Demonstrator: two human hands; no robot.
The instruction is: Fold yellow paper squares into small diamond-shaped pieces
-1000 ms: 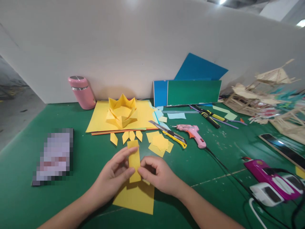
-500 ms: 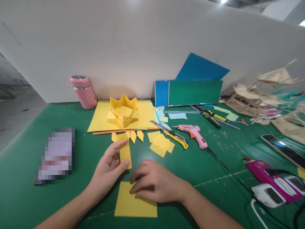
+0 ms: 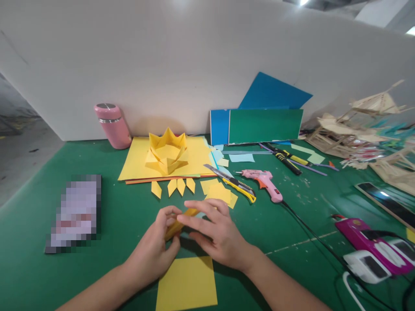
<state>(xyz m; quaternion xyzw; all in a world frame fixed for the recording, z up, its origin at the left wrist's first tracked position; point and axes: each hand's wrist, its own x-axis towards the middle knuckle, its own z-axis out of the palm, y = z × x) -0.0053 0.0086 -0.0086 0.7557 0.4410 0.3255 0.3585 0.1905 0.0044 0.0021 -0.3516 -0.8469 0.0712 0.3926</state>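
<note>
My left hand (image 3: 158,246) is closed on a yellow paper strip (image 3: 177,227), its fingers behind and its thumb in front. My right hand (image 3: 217,233) reaches over from the right, with its fingers bent onto the strip's right end; part of the strip is hidden by them. Below both hands lies a flat yellow paper sheet (image 3: 188,285), its top right edge close under my right wrist. Just beyond my hands are small folded yellow paper pieces (image 3: 177,186) in a row and a pile of yellow paper squares (image 3: 218,192).
A folded yellow paper crown shape (image 3: 167,160) sits on stacked paper (image 3: 134,166). To its right are a utility knife (image 3: 238,188) and a pink glue gun (image 3: 264,179) with a trailing cord. A pink flask (image 3: 113,127), a power strip (image 3: 363,242) and wooden models (image 3: 337,134) stand farther off.
The paper strip has been lifted off the table and tilted. My right hand has moved up from the yellow sheet to the strip. The sheet now lies slightly nearer to me.
</note>
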